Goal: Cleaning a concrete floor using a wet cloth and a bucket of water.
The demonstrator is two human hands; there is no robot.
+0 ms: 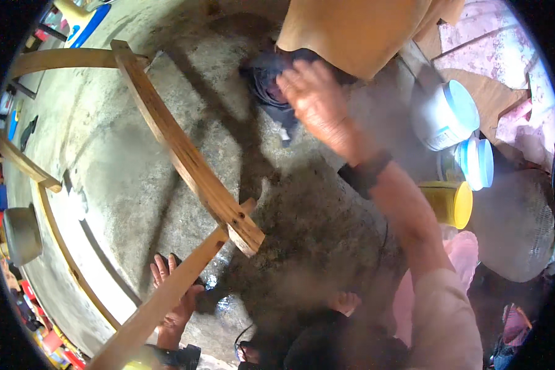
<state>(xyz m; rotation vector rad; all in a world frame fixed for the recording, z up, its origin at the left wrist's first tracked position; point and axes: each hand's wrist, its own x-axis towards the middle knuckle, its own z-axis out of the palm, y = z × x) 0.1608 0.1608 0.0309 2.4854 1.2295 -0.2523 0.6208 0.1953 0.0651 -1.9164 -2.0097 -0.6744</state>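
Observation:
My right hand (317, 108) reaches far forward with its fingers stretched out, a little blurred. It is over or beside a crumpled dark cloth (271, 92) on the floor; I cannot tell whether they touch. At the lower left, my left hand (176, 302) has its fingers spread, and a wooden bar (166, 290) crosses in front of part of it. That bar meets a longer wooden beam (179, 148) of a frame, which runs up toward the far left. Whether the left palm rests against the wood is hidden.
A tan sheet (351, 31) hangs at the top. White tub (450, 114), smaller blue-lidded container (475, 163) and yellow container (447, 203) stand at the right, near a pink plastic item (462, 253). A grey pot (23, 235) sits far left. The concrete floor (117, 160) has wet patches.

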